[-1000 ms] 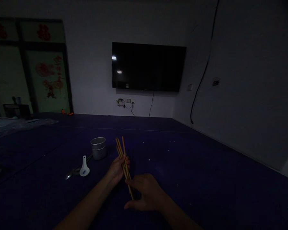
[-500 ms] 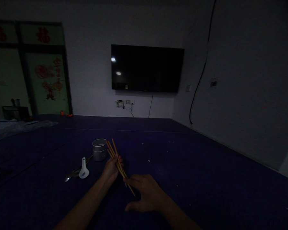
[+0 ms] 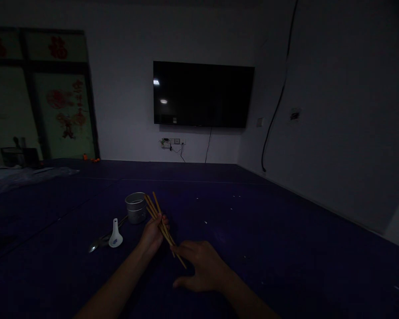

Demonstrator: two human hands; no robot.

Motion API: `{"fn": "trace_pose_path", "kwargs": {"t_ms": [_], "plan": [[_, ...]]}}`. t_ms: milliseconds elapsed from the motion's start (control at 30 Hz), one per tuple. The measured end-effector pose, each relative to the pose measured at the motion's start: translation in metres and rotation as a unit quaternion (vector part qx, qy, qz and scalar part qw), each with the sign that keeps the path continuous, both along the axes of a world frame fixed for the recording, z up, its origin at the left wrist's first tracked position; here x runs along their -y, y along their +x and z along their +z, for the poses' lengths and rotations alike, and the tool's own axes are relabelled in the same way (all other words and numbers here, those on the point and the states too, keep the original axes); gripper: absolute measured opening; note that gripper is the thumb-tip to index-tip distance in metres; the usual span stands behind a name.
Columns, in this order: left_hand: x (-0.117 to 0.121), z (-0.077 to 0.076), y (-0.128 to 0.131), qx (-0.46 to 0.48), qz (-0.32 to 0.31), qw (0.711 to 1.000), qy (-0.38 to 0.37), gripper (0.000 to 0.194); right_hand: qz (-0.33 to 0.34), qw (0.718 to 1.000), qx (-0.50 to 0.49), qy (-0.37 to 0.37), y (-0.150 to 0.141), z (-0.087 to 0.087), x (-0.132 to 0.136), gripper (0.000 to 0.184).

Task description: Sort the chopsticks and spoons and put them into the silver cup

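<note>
My left hand [image 3: 154, 233] is closed round a bundle of wooden chopsticks [image 3: 158, 218], which slant up and to the left, their tips close to a small metal cup [image 3: 135, 207]. The lower ends of the sticks reach my right hand [image 3: 199, 266], whose index finger touches them; its other fingers lie loosely spread, palm down, just above the dark blue surface [image 3: 269, 248]. Left of the cup lie a white ceramic spoon [image 3: 115, 235] and a metal spoon [image 3: 98, 243].
The room is dim. A black television [image 3: 202, 94] hangs on the far white wall above a socket with cables [image 3: 173, 142]. Crumpled clear plastic [image 3: 16, 177] lies at the far left, before a door with red paper decorations [image 3: 64, 106].
The bundle of chopsticks has tilted further left, towards the metal cup, and my left hand has shifted slightly left with it. My right hand stays at the sticks' lower ends.
</note>
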State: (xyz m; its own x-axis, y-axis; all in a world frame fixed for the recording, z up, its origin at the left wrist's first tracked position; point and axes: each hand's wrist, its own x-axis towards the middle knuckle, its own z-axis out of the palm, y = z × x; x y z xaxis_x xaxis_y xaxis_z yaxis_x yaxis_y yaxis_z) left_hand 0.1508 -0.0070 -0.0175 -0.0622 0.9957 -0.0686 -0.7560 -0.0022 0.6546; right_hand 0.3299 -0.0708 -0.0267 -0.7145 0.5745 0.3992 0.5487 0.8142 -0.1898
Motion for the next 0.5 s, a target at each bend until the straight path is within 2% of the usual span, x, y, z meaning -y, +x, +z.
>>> {"fn": "trace_pose_path", "kwargs": {"t_ms": [167, 333, 500], "plan": [[-0.003, -0.003, 0.000, -0.012, -0.052, 0.999, 0.002, 0.011, 0.020, 1.000, -0.004, 0.022, -0.002, 0.000, 0.002, 0.072], [-0.007, -0.016, 0.003, -0.017, -0.117, 0.993, -0.007, 0.003, 0.017, 0.999, -0.004, 0.036, -0.005, -0.002, 0.003, 0.069], [-0.009, -0.026, 0.007, -0.063, -0.113, 0.991, -0.031, 0.004, -0.001, 1.000, 0.015, 0.019, -0.009, -0.005, 0.001, 0.071]]}}
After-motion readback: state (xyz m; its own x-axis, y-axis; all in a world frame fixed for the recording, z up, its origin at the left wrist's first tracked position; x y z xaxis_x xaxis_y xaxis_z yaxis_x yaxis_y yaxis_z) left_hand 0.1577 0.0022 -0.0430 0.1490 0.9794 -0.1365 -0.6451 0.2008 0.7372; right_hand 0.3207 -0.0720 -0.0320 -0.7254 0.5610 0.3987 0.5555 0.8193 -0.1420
